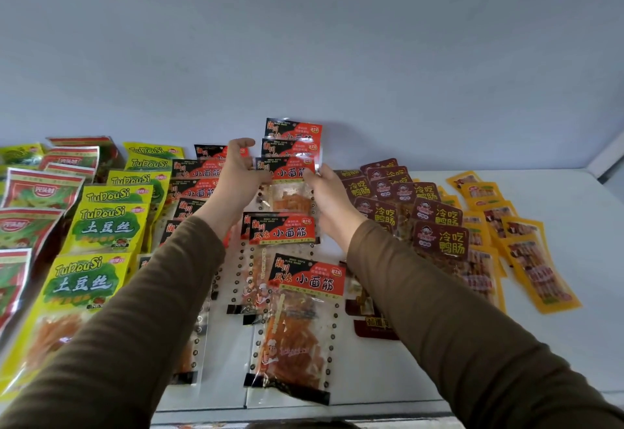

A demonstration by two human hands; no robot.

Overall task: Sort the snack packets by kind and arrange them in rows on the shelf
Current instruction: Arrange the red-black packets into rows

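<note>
A: What does the white shelf [557, 199] carry right now?

B: Rows of flat snack packets, one kind per column. Both hands are up at the far end of the middle column, by the back wall [304, 40]. The left hand [240, 172] has its thumb on the left edge of a red-and-black packet [287, 175] and its fingers curled above it. The right hand [326, 189] pinches the same packet's right edge between thumb and fingers.

A: And where is that packet?

B: Between the two hands, third from the back of its column, overlapping two identical packets [293, 135] just beyond the fingertips. Nearer the person than the hands, below the wrists, more of the same kind [304, 320] run toward the front edge.

A: What sits outside the hands?

B: Left of the left hand, a second column of the red-and-black sort [194, 175], then yellow-green packets [108, 222], then red-and-green packets [37, 192] at the far left. Right of the right hand come dark maroon packets [439, 226], then orange-yellow packets [537, 266].

A: Any open room?

B: Right of the orange-yellow ones the shelf is bare out to its right edge, and there is bare surface near the front edge under the right sleeve [456, 310].

A: How does the held packet look?

B: Red and black header with white characters, and a clear lower part showing orange strips.
</note>
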